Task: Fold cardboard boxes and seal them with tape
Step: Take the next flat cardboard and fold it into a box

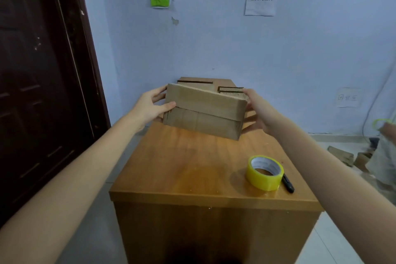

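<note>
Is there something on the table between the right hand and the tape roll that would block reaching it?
Nothing visible does. The right hand holds the cardboard box; bare table lies between it and the tape roll. A black pen lies against the roll's far right side.

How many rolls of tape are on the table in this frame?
1. The yellow tape roll lies flat near the table's front right corner, beside a black pen. The cardboard box held farther back could hide more behind it.
</note>
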Motion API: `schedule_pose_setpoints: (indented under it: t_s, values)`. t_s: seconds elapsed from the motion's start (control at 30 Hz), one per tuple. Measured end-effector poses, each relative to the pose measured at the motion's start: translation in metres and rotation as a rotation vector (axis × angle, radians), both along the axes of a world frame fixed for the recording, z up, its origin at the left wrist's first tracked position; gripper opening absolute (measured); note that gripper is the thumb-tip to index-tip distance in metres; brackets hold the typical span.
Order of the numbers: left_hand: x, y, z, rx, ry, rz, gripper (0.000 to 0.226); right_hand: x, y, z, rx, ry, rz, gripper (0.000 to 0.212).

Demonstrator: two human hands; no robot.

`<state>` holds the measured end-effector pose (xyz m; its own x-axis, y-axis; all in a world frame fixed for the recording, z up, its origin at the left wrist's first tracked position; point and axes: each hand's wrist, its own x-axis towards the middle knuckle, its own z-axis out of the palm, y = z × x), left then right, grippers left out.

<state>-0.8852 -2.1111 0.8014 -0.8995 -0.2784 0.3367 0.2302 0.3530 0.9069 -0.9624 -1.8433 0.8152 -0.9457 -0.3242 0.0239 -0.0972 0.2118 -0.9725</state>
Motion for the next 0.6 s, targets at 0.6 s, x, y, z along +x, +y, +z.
schedule_pose_setpoints:
  t_s: [0.6]
  values:
    - [0.007, 0.012, -0.141, -0.125, -0.19, -0.044, 0.089, 0.001, -0.002, -0.107, 0.162, 0.198, -0.147, 0.056]
